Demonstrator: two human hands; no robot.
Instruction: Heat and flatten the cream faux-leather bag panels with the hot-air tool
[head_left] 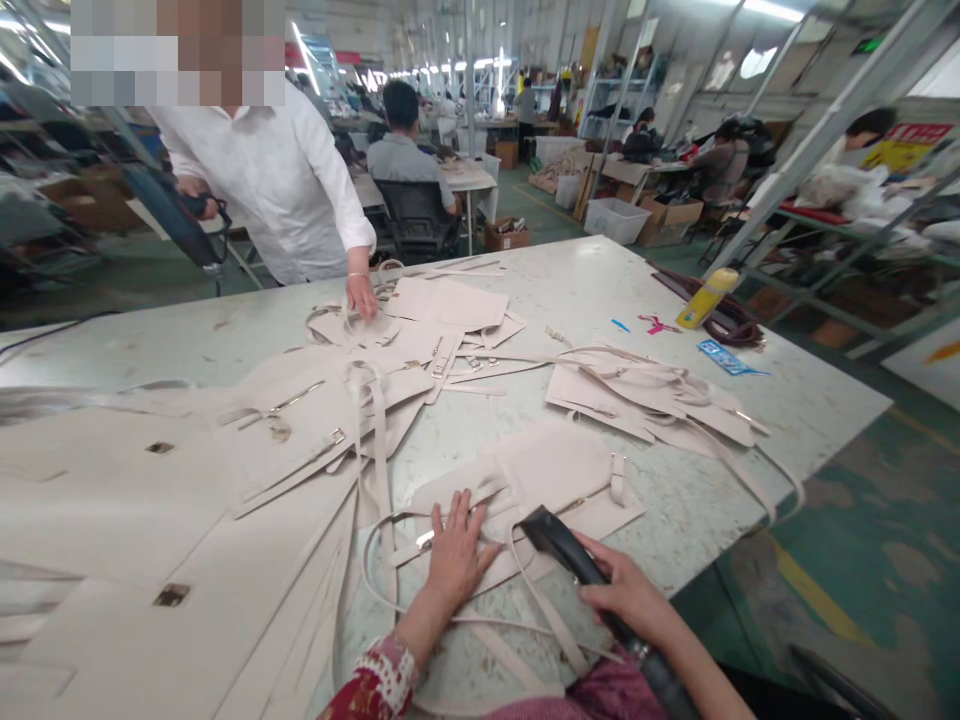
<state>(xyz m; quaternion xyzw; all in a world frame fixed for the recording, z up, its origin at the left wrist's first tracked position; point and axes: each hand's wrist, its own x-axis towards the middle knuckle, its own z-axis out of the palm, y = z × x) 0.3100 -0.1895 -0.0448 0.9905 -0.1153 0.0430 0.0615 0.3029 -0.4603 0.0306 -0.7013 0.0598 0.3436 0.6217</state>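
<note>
My left hand (454, 555) lies flat, fingers spread, on a cream leather bag panel (555, 465) with straps and small metal fittings, near the table's front edge. My right hand (630, 595) is wrapped round a black tool (562, 545) shaped like a heat gun, whose nozzle points at the panel close to my left fingers. Thin cream straps (379, 440) loop around both hands.
The pale work table (600, 290) carries several piles of cream panels (300, 420) and another stack (645, 395). A person in a white shirt (277, 180) across the table touches a panel (442, 300). A yellow can (705, 297) and dark cable (731, 320) lie far right.
</note>
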